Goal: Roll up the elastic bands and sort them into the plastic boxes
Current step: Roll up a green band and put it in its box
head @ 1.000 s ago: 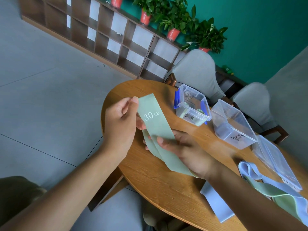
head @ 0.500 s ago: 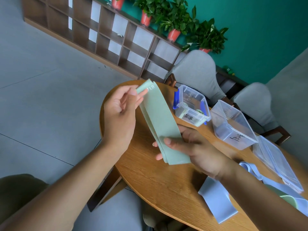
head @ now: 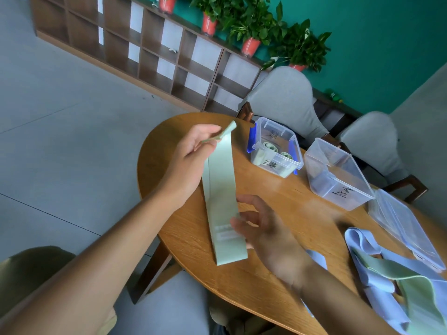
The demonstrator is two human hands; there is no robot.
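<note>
The green elastic band (head: pixel 221 189) is a flat pale-green loop, pressed double so two layers show along its left edge, with a small printed label near its lower end. It hangs from above the table's (head: pixel 242 286) left edge down to a point over the wood near the front edge. The left hand (head: pixel 191 160) pinches the band's top end between thumb and fingertips, where the strip is folded over into a short tab; the other fingers are curled loosely. The right hand (head: pixel 263 228) sits just right of the band's lower part, fingers spread and relaxed; its fingertips are at the band's right edge near the label, though the blur hides whether they touch it. Farther right, toward the table's far edge, a clear box with blue clips (head: pixel 275 151) holds rolled green bands. Beside it stands a second clear box (head: pixel 338 175) with handwriting on its wall. At the right edge lie a clear lid (head: pixel 408 233) and a loose pile of blue and green bands (head: pixel 387 279).
</note>
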